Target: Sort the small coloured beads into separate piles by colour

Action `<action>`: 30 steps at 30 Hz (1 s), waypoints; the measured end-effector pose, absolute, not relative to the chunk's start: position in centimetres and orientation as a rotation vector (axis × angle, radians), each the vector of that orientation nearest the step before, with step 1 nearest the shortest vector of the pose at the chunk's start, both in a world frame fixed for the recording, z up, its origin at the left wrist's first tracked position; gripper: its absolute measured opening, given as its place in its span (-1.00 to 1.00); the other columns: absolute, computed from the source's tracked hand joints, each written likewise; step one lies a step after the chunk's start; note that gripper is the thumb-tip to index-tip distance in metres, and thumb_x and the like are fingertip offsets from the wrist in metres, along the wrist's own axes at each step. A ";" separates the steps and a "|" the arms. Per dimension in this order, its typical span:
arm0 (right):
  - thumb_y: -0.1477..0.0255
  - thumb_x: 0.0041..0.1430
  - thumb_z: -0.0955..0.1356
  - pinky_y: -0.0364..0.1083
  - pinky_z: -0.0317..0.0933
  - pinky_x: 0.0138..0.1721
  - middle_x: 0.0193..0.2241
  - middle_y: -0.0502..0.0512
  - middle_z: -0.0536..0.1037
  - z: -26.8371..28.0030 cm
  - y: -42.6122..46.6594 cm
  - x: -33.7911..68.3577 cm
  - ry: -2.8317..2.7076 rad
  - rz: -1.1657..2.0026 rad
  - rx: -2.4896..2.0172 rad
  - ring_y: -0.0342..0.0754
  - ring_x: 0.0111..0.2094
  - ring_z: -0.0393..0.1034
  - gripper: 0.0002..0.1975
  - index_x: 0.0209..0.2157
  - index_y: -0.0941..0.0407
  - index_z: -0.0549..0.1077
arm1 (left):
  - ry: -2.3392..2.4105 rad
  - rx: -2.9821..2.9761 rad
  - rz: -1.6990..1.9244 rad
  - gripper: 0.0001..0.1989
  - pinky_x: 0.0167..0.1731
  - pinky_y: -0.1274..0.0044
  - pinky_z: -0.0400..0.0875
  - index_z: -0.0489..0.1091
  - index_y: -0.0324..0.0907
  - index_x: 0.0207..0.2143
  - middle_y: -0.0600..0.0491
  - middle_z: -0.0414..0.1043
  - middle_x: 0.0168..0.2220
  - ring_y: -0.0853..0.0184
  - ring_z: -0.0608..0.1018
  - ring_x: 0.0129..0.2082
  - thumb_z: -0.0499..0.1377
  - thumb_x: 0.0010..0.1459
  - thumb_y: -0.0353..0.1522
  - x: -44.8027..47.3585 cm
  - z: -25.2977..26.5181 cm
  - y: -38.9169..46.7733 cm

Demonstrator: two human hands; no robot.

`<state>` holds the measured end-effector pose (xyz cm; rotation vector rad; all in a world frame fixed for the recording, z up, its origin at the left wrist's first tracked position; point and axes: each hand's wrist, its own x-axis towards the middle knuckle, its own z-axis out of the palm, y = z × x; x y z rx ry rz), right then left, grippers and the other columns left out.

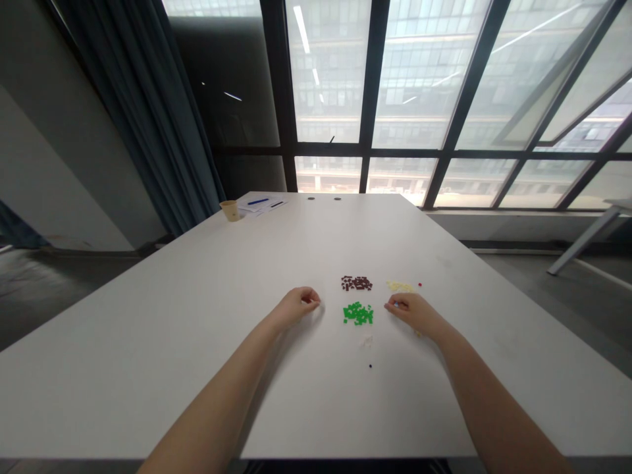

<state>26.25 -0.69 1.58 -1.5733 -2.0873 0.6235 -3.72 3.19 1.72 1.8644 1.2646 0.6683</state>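
Note:
My left hand point(296, 307) rests on the white table left of the piles, its thumb and fingertips pressed together. What it holds, if anything, is too small to make out. On the other side, my right hand point(415, 313) is also in a pinch, its fingertips right of the green pieces; their contents cannot be made out. Between the hands lies a loose pile of small green pieces point(358, 313). Small dark brown pieces point(356, 283) are heaped behind it. Pale yellow pieces point(399, 286) lie just beyond my right hand, which partly hides things beneath it.
A tiny red piece point(420, 284) sits beside the yellow ones. Nearer me are a few whitish bits point(367, 342) and one black piece point(370, 366). A tan cup point(230, 210) and papers with a blue pen point(258, 201) occupy the table's point(197, 316) far left corner.

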 end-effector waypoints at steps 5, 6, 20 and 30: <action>0.23 0.03 0.20 -0.19 -0.04 -0.55 -0.68 -0.05 0.23 1.8 -0.9 25.9 -2.097 0.595 -1.575 -0.20 -0.61 0.05 -0.68 -0.57 0.15 0.39 | 0.924 1.423 0.802 -0.78 -0.44 0.63 0.24 0.34 -0.21 -0.40 0.01 0.42 -0.33 0.44 0.42 -0.41 0.19 -0.14 -0.29 -2.5 2.8 2.4; 0.22 0.03 0.20 -0.19 -0.05 -0.55 -0.69 -0.06 0.22 1.8 -0.9 25.8 -2.101 0.591 -1.577 -0.20 -0.61 0.05 -0.68 -0.56 0.14 0.39 | 0.898 1.349 0.822 -0.77 -0.42 0.63 0.24 0.34 -0.21 -0.40 0.02 0.42 -0.32 0.46 0.42 -0.40 0.21 -0.14 -0.29 -2.4 2.9 2.2; 0.23 0.03 0.21 -0.19 -0.07 -0.56 -0.71 -0.08 0.17 1.9 -0.9 25.6 -2.110 0.598 -1.582 -0.21 -0.62 0.02 -0.68 -0.55 0.15 0.41 | 0.790 1.138 0.859 -0.74 -0.42 0.63 0.21 0.39 -0.24 -0.45 0.12 0.33 -0.49 0.53 0.36 -0.49 0.30 -0.27 -0.35 -1.0 1.8 1.6; 0.22 0.05 0.20 -0.19 -0.06 -0.56 -0.68 -0.06 0.25 1.3 -0.8 25.8 -2.131 0.576 -1.551 -0.21 -0.62 0.05 -0.67 -0.55 0.15 0.41 | 0.741 1.532 0.895 -0.71 -0.38 0.59 0.25 0.35 -0.22 -0.32 0.07 0.34 -0.43 0.45 0.37 -0.42 0.26 -0.15 -0.32 -0.5 2.5 1.1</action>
